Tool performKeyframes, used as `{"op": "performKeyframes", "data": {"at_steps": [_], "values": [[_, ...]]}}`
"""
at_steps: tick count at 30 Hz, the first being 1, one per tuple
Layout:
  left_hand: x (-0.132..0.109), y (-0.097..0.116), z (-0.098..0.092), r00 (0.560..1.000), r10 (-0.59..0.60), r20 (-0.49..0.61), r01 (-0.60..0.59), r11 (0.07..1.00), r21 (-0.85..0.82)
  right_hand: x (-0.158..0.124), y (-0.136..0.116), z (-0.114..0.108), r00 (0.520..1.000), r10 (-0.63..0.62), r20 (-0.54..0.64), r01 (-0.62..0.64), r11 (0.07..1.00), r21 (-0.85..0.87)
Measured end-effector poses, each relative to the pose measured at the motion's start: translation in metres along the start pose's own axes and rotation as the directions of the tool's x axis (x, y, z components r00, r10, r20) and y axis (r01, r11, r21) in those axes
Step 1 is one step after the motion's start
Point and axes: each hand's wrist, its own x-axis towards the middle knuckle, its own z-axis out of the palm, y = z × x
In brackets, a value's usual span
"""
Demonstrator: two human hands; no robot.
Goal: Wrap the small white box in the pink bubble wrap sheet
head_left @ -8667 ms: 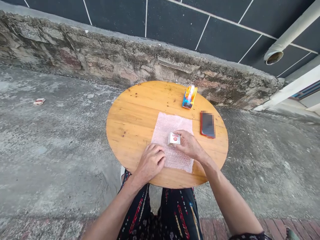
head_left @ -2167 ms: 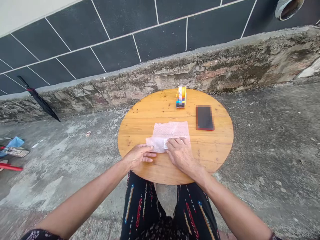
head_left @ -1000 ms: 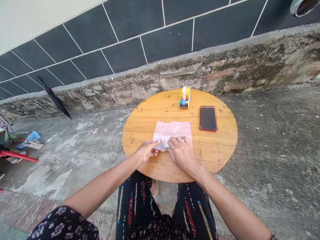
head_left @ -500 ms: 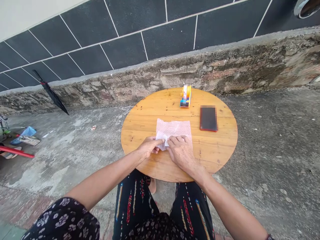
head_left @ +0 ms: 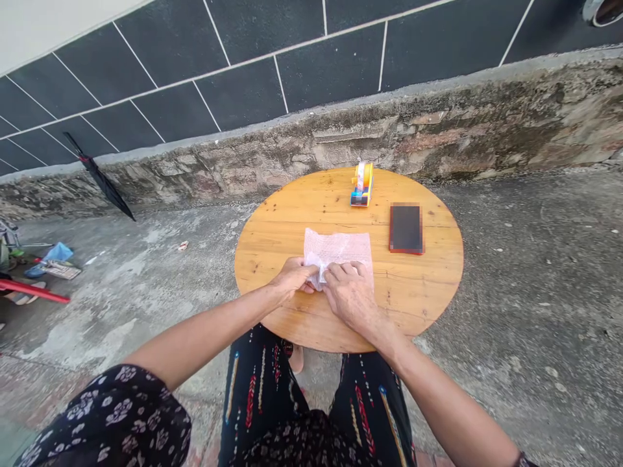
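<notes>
A pinkish sheet of bubble wrap (head_left: 341,245) lies on the round wooden table (head_left: 272,227), its near left part folded over. My left hand (head_left: 296,275) pinches that folded left edge between thumb and fingers. Over the near part of the sheet, my right hand (head_left: 350,288) presses down with its fingers bent and close together. A small white item (head_left: 322,274) shows between the hands, partly covered by wrap and fingers. Whatever lies under the right fingers is hidden.
A yellow and blue tape dispenser (head_left: 361,185) stands at the table's far edge. A dark, red-edged box (head_left: 406,228) lies at the right. Behind is a stone ledge (head_left: 272,159), with a black umbrella (head_left: 104,181) leaning at the left.
My left hand has shifted slightly, its thumb further over the folded wrap. The right hand stays nearly in place. The view has moved a little.
</notes>
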Motion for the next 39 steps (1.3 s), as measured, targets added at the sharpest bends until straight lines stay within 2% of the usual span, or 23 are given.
{"op": "performKeyframes", "data": {"at_steps": [10,16,19,25,32,36,39], "values": [[-0.004,0.004,0.000,0.999,0.033,0.012,-0.033,0.999,-0.031,0.000,0.001,0.001,1.000,-0.004,0.019,0.004,1.000,0.011],[-0.012,0.007,0.003,0.990,0.130,-0.058,-0.132,0.990,-0.044,0.001,0.003,0.000,0.999,0.009,0.031,-0.010,1.000,0.021],[-0.015,0.009,0.006,0.981,0.183,-0.057,-0.185,0.982,-0.036,0.002,0.003,-0.001,0.999,0.014,0.042,-0.016,0.999,0.032],[-0.017,0.011,0.007,0.967,0.254,0.030,-0.254,0.967,-0.002,0.001,0.005,-0.002,0.998,0.022,0.062,-0.028,0.996,0.087],[-0.019,0.015,0.002,0.955,0.276,0.111,-0.285,0.956,0.071,0.000,0.009,-0.002,0.996,0.028,0.082,-0.043,0.982,0.184],[-0.025,0.018,-0.004,0.928,0.298,0.225,-0.313,0.949,0.036,-0.001,0.013,-0.005,0.996,0.044,0.078,-0.066,0.950,0.305],[-0.031,0.014,-0.009,0.909,0.336,0.248,-0.353,0.935,0.026,-0.001,0.020,-0.006,0.996,0.063,0.061,-0.083,0.907,0.412]]}}
